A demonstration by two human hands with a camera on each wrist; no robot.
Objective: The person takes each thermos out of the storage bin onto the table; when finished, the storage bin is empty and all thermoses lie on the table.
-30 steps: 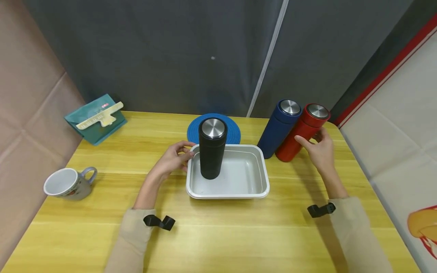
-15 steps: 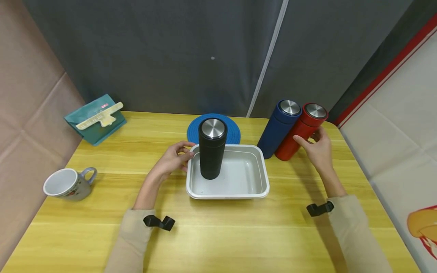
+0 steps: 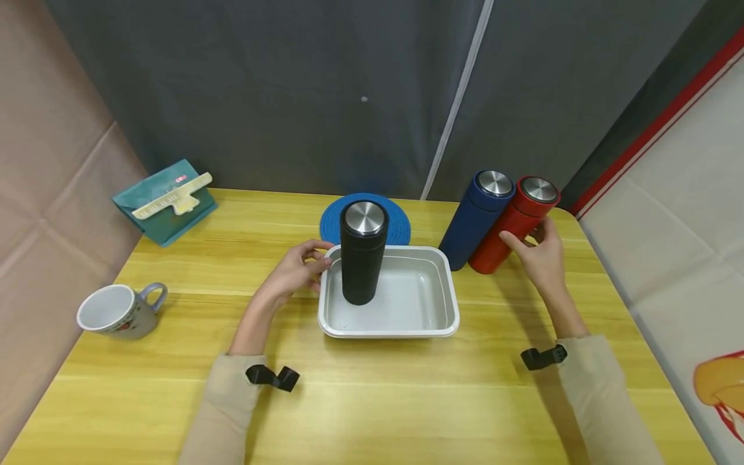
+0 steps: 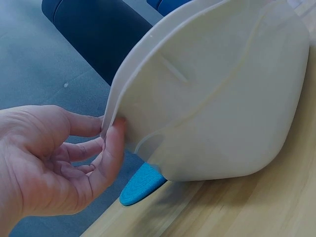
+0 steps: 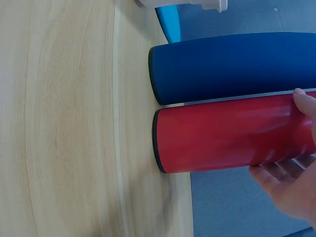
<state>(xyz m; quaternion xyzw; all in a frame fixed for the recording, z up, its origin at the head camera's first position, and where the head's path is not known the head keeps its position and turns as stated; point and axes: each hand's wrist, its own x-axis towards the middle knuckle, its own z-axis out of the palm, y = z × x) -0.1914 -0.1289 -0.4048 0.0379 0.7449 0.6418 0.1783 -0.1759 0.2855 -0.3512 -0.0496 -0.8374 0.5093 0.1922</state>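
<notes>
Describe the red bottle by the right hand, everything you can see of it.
The red bottle is a slim matte cylinder with a shiny silver metal cap top and a dark ring at its base. It stands upright on the yellow wooden table near the far right corner, right beside the blue bottle; whether they touch cannot be told. The right hand grips it, thumb on one side and fingers round the other.

A makeshift recording booth, not a home. Grey curtain (image 3: 290,90) and paper-covered panels (image 3: 52,194) enclose a wooden table (image 3: 407,400).
</notes>
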